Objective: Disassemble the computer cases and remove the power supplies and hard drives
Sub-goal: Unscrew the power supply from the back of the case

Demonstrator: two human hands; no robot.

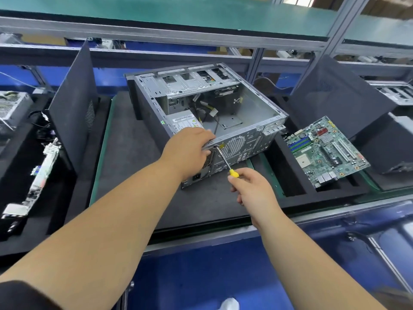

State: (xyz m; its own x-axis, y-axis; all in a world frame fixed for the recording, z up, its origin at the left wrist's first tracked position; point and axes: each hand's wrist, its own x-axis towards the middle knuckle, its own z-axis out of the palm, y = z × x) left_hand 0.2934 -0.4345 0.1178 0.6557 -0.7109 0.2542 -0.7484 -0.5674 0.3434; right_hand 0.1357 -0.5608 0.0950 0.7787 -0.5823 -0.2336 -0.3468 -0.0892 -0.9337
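Note:
An open grey computer case (252, 108) lies on its side on a dark foam mat (134, 153), side panel off. Its power supply (183, 121) sits in the near left corner, with loose cables (212, 113) beside it. My left hand (190, 148) grips the case's near top edge above the rear panel. My right hand (252, 186) holds a yellow-handled screwdriver (225, 161), its tip against the rear panel's upper edge next to my left hand. A drive cage (194, 83) fills the far end of the case.
A bare motherboard (324, 151) lies in a foam tray to the right. A dark side panel (73, 108) stands upright to the left, another panel (339, 97) leans at the right. Circuit boards (42, 171) lie far left, with a removed power supply (13, 106) behind.

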